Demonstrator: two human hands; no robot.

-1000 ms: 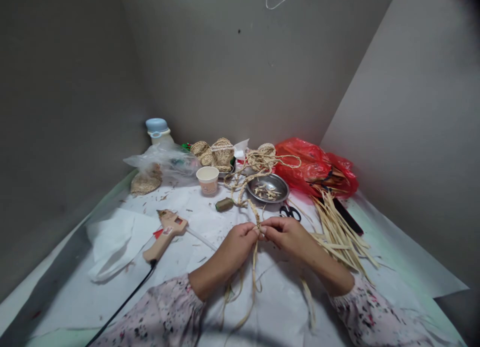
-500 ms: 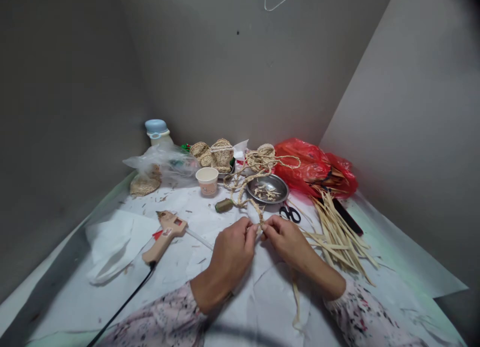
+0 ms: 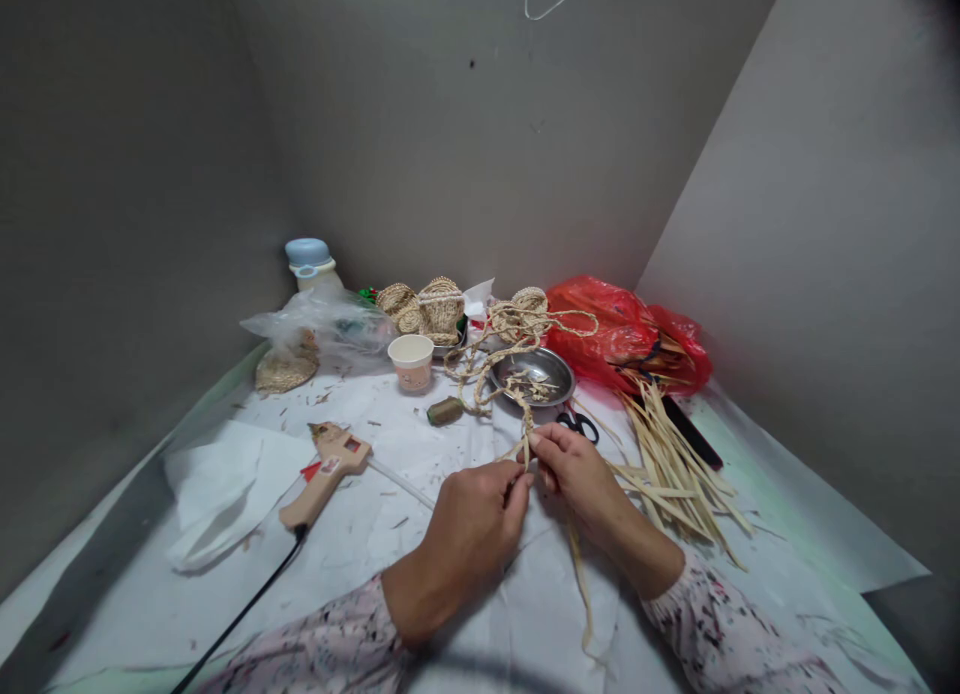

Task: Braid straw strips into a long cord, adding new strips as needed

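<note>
A braided straw cord [image 3: 527,414] runs from my fingers back over the rim of a metal bowl [image 3: 564,392] and into a loose tangle. My right hand [image 3: 574,474] pinches the near end of the braid between thumb and fingers. Just below it, my left hand [image 3: 476,514] is closed on a pale straw strand [image 3: 526,452] that comes out of the braid. Another long strand [image 3: 581,589] hangs down toward me from under my right hand. Small straw scraps lie in the bowl.
On the left lie a glue gun [image 3: 326,474] with its cord and white paper [image 3: 217,489]. A paper cup [image 3: 412,364], green spool [image 3: 445,411] and woven straw pieces [image 3: 441,309] stand behind. Black-handled scissors [image 3: 585,427], straw strips [image 3: 675,474] and a red bag [image 3: 592,329] are on the right.
My left hand has moved slightly right and toward me, below the braid's end. My right hand has shifted slightly up along the braid. The strand between them now shows.
</note>
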